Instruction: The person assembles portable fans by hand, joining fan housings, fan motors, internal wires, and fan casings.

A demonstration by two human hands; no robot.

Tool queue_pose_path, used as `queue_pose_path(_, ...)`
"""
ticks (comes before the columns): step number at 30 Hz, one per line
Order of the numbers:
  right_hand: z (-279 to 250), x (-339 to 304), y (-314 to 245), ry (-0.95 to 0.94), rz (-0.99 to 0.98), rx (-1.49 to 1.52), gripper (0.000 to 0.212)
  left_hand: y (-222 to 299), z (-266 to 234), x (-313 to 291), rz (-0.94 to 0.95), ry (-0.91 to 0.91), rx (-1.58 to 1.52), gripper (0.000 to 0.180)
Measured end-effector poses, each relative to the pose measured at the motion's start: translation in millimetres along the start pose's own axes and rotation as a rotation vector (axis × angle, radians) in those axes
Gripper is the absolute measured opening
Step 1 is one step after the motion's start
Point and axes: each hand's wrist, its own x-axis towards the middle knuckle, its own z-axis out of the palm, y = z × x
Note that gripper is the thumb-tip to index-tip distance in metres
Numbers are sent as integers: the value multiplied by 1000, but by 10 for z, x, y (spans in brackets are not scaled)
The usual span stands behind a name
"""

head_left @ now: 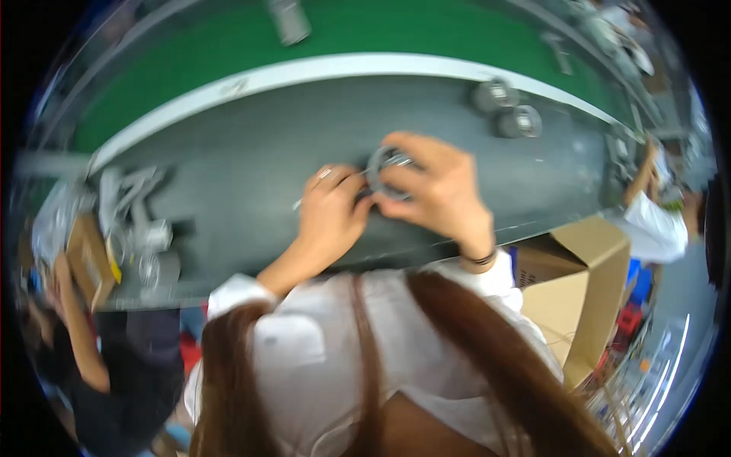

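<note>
At the middle of the dark worktop my right hand curls its fingers and thumb around a round, grey, ring-rimmed part, tilted so its rim faces left. Close against its left side is my left hand, fingers bent and drawn together at the part's edge. Whatever those left fingertips pinch is hidden and blurred. A thin pale strip pokes out just left of the left hand.
Two round clear-and-grey parts sit at the far right. Grey-white frame-like pieces and a small carton lie left. Beyond a white rail runs a green belt. An open cardboard box stands near right. Co-workers flank both sides.
</note>
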Motion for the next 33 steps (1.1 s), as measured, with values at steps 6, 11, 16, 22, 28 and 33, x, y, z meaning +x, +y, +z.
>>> queue_pose_path(6, 31, -169, 115, -1, -12, 22, 27, -29, 205, 7, -78, -100, -9, 18)
queue_pose_path(11, 97, -220, 16, 36, -12, 59, 29, 6, 146, -87, -88, -83, -14, 18)
queue_pose_path(16, 115, -189, 32, 121, -45, 58, 24, -72, 142, -76, -62, -76, -115, 15)
queue_pose_path(22, 137, -191, 69, 164, -23, 76, 23, 14, 134, -84, -40, -102, -34, 15)
queue_pose_path(28, 258, -210, 38, 248, -34, 164, 24, -24, 217, -168, -32, -128, 57, 20)
queue_pose_path(33, 377, -248, -32, 315, 41, 139, 21, -35, 204, -184, -36, -112, 46, 26)
